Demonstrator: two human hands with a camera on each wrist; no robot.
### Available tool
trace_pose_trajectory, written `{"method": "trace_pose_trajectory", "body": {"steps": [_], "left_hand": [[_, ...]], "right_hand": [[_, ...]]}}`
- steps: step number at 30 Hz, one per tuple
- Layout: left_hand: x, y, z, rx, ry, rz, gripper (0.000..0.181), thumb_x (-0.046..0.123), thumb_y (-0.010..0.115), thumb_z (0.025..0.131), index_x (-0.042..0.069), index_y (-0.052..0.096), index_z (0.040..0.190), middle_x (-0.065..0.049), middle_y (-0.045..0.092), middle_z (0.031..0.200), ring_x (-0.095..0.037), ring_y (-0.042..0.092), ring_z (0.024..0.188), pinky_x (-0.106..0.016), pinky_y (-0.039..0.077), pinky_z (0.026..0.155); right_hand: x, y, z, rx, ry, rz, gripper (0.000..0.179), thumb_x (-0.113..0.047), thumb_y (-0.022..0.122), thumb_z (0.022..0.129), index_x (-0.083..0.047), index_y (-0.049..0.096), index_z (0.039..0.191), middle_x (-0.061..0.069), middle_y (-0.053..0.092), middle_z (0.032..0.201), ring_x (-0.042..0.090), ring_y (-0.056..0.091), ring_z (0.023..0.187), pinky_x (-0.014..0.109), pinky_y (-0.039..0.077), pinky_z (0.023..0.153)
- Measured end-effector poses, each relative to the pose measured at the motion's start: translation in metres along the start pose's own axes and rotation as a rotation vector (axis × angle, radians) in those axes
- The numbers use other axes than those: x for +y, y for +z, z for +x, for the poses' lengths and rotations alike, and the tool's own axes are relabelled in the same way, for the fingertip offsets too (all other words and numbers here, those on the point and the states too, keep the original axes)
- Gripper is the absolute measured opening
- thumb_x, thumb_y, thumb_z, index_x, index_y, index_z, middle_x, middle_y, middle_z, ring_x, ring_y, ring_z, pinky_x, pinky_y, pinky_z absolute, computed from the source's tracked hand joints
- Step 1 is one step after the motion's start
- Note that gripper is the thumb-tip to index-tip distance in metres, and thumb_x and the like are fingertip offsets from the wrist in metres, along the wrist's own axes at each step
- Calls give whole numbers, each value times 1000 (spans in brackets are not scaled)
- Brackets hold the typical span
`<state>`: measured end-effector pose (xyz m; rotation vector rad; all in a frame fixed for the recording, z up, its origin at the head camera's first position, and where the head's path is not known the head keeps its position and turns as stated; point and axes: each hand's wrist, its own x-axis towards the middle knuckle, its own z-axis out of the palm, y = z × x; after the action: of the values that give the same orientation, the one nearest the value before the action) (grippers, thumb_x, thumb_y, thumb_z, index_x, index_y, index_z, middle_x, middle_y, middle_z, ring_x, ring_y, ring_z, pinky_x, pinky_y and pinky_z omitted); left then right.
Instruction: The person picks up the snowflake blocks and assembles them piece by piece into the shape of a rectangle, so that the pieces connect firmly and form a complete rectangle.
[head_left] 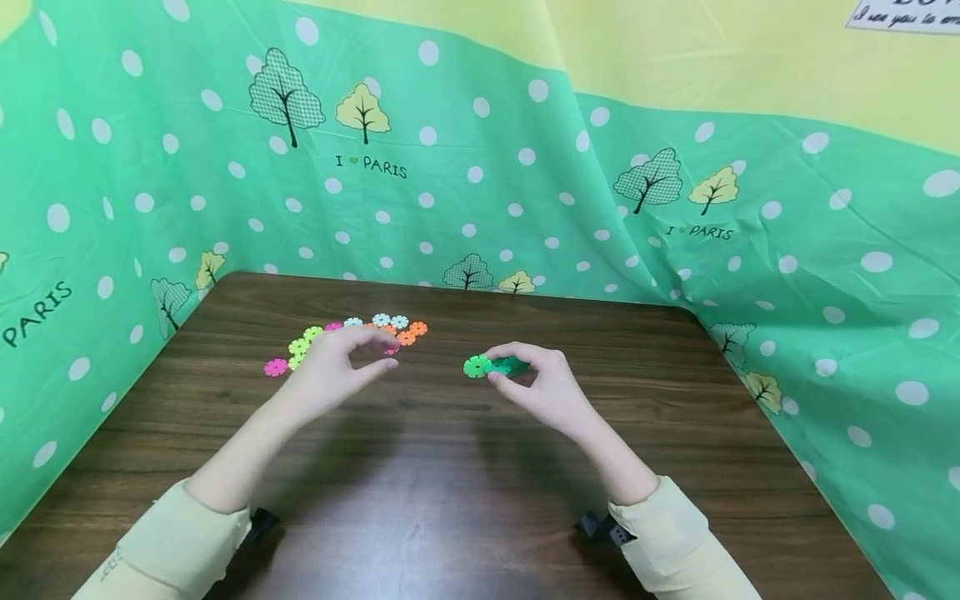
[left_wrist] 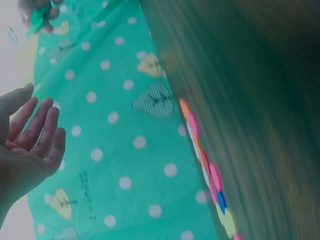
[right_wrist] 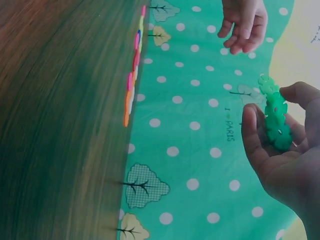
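My right hand pinches several green snowflake-shaped plastic discs between thumb and fingers, above the table. In the right wrist view, these green discs are joined in a short row, with a lighter green one at the far end. My left hand is held up with its thumb apart from its fingers and nothing between them. The left wrist view shows that hand with its fingers loosely bent.
Beyond the left hand, more snowflake discs lie on the dark wooden table: pink, yellow-green, orange and pale blue. The left hand partly hides them in the head view. A green dotted cloth hangs around the table's back and sides.
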<state>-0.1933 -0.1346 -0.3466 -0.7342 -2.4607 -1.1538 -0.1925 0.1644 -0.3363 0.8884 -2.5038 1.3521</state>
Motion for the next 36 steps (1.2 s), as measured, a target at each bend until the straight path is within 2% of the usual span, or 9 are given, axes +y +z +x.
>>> {"method": "trace_pose_trajectory", "body": {"steps": [6, 10, 14, 18, 22, 26, 28, 31, 36], "left_hand": [[-21, -17, 3, 9, -27, 108, 22, 14, 76, 79, 15, 70, 100, 2, 70, 94, -15, 62, 86, -36, 52, 75], [-41, -24, 7, -48, -62, 163, 24, 12, 76, 79, 10, 69, 102, -5, 70, 98, -23, 62, 92, -42, 50, 79], [-63, -28, 10, -127, -97, 199, 27, 10, 76, 79, 7, 68, 104, -9, 69, 104, -30, 59, 102, -49, 47, 88], [-83, -29, 11, -207, -127, 227, 29, 11, 76, 79, 7, 68, 106, -13, 67, 110, -35, 53, 109, -55, 41, 93], [-100, -26, 11, -251, -137, 248, 30, 13, 76, 79, 6, 68, 107, -14, 67, 112, -36, 49, 110, -59, 36, 95], [-114, -22, 11, -295, -138, 268, 31, 13, 77, 78, 7, 69, 108, -15, 65, 116, -38, 46, 112, -64, 29, 95], [-118, -19, 12, -317, -135, 280, 31, 12, 77, 78, 8, 69, 108, -17, 64, 118, -40, 46, 113, -67, 26, 94], [-126, -17, 12, -340, -146, 293, 31, 12, 77, 77, 8, 69, 107, -17, 63, 120, -41, 45, 115, -68, 25, 94], [-141, -15, 11, -385, -165, 304, 30, 9, 78, 76, 9, 70, 105, -13, 66, 114, -40, 46, 116, -66, 27, 97]], "right_hand": [[-12, -5, 0, 40, -34, 13, 22, 6, 66, 81, -5, 68, 100, 8, 68, 99, 12, 61, 78, 31, 56, 63], [-28, -10, 0, 47, -14, 20, 19, 9, 65, 80, 0, 68, 97, 12, 66, 98, 13, 58, 77, 30, 55, 64], [-30, -12, 1, 35, 27, 38, 18, 8, 65, 81, 1, 67, 98, 13, 64, 95, 14, 57, 77, 32, 55, 66], [-27, -11, 1, 27, 73, 67, 17, 4, 66, 82, 0, 67, 99, 13, 64, 93, 15, 59, 74, 32, 56, 64], [-24, -11, 0, 18, 128, 106, 16, -1, 68, 84, 0, 67, 100, 13, 64, 93, 18, 62, 67, 30, 56, 59], [-22, -11, 0, 13, 168, 108, 14, -6, 68, 86, -2, 68, 99, 12, 65, 93, 21, 63, 60, 37, 56, 60], [-12, -9, 0, 14, 165, 108, 12, -11, 69, 86, -7, 69, 98, 9, 66, 93, 24, 62, 58, 37, 56, 60], [-12, -9, 0, 7, 163, 107, 12, -10, 69, 86, -7, 69, 97, 9, 67, 93, 22, 61, 58, 42, 56, 61], [-20, -9, 0, -11, 164, 109, 12, -6, 68, 86, -3, 69, 98, 12, 68, 94, 15, 61, 59, 46, 55, 62]]}}
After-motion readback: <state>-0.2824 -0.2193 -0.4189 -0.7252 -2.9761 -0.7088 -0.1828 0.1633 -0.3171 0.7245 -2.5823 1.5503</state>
